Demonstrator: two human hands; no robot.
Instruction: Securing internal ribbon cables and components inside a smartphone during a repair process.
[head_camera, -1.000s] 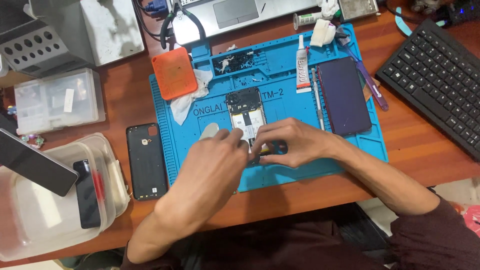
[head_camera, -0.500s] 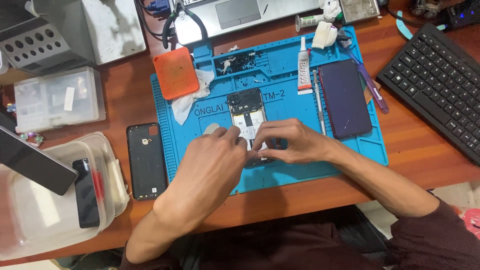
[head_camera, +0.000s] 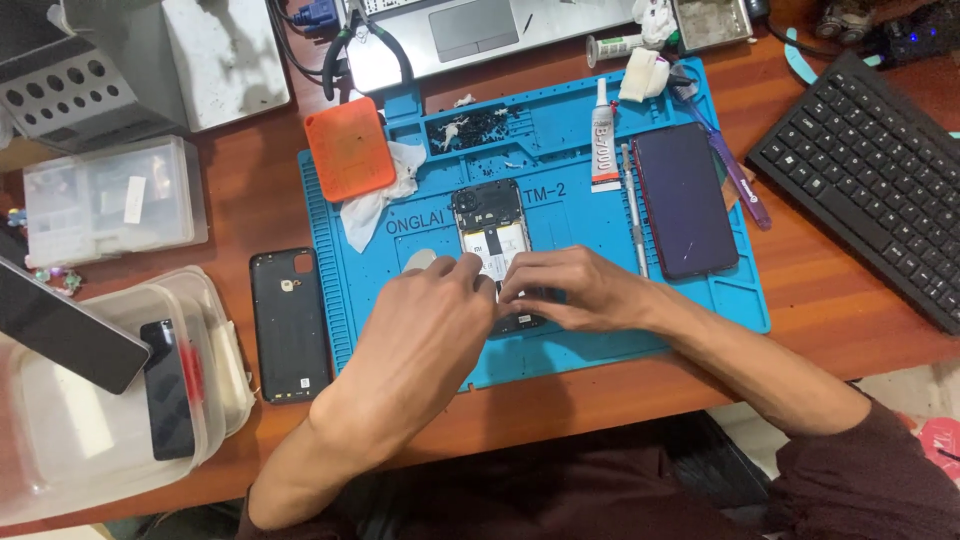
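Observation:
An opened phone (head_camera: 490, 225) with its back off lies on the blue repair mat (head_camera: 560, 160), showing a white battery and black frame. My left hand (head_camera: 430, 320) rests over the phone's lower left part, fingertips touching it. My right hand (head_camera: 570, 290) comes in from the right and pinches at the phone's lower half, fingers meeting the left hand's fingertips. The lower end of the phone is hidden under both hands. Whether a small part or tool sits between the fingers I cannot tell.
A black back cover (head_camera: 290, 325) lies left of the mat. On the mat: an orange pad (head_camera: 350, 148), a white cloth (head_camera: 385, 190), a glue tube (head_camera: 603, 140), a dark screen panel (head_camera: 685, 198), a purple tool (head_camera: 730, 165). A keyboard (head_camera: 880, 180) sits right, plastic tubs (head_camera: 100, 400) left.
Both hands stay on the phone's lower half with only slight finger shifts; the view has drifted a little.

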